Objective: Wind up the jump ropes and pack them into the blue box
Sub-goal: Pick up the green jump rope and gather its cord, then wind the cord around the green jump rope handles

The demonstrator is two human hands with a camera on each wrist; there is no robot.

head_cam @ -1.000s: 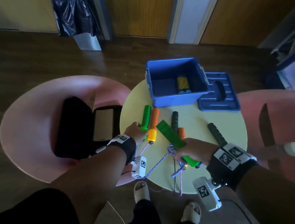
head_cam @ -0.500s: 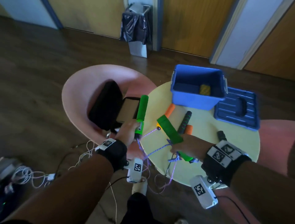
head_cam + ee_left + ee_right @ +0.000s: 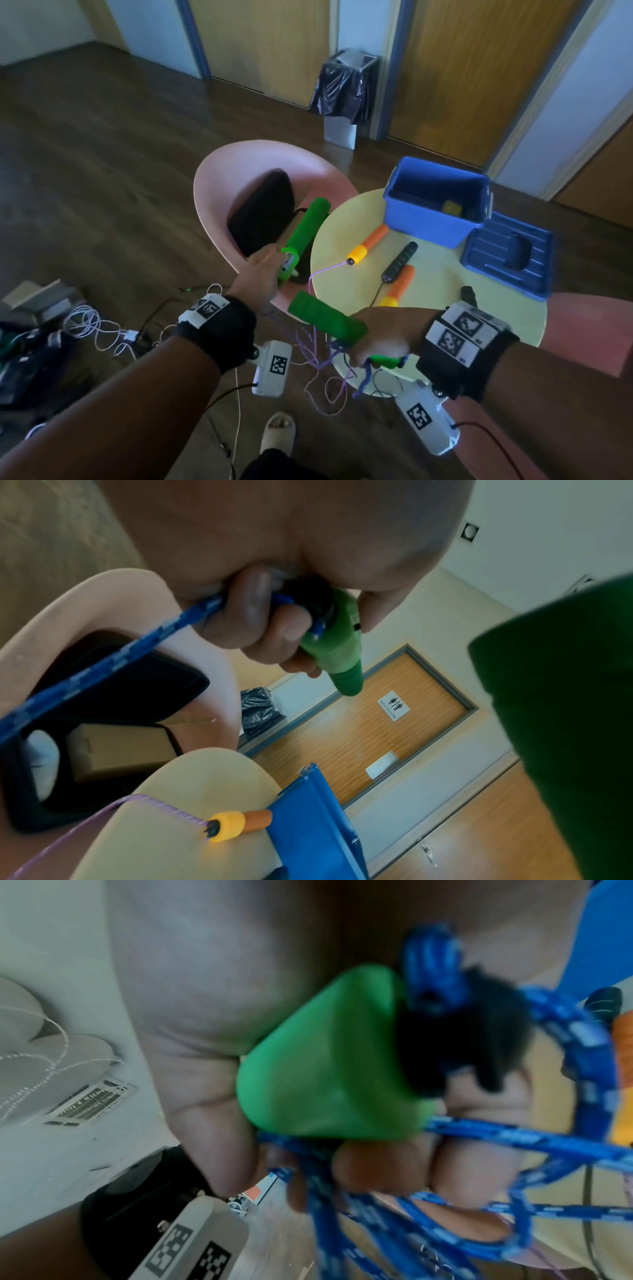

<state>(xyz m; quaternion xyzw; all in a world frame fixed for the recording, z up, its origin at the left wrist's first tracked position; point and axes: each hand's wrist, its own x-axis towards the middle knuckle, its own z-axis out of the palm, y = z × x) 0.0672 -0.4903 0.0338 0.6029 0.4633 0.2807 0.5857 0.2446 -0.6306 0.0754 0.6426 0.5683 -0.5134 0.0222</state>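
My left hand [image 3: 263, 274] grips one green jump-rope handle [image 3: 305, 233] by its lower end and holds it up over the pink chair [image 3: 219, 164]; the fingers [image 3: 253, 620] curl round the handle [image 3: 339, 647] and its blue rope [image 3: 103, 664]. My right hand [image 3: 380, 335] grips the other green handle [image 3: 325, 318] at the table's near edge, with loops of blue rope [image 3: 496, 1139] bunched under the fingers [image 3: 380, 1167]. The blue box [image 3: 435, 202] stands at the table's far side with a yellow item inside.
On the round yellow table [image 3: 442, 294] lie two orange handles [image 3: 368, 245] with a purple rope and a black handle [image 3: 399, 262]. The blue lid [image 3: 507, 253] lies right of the box. A black case sits on the pink chair. Cables lie on the floor at left.
My left hand has lifted its green handle off the table and carried it left over the pink chair. The right hand keeps hold of its handle. My head has turned left.
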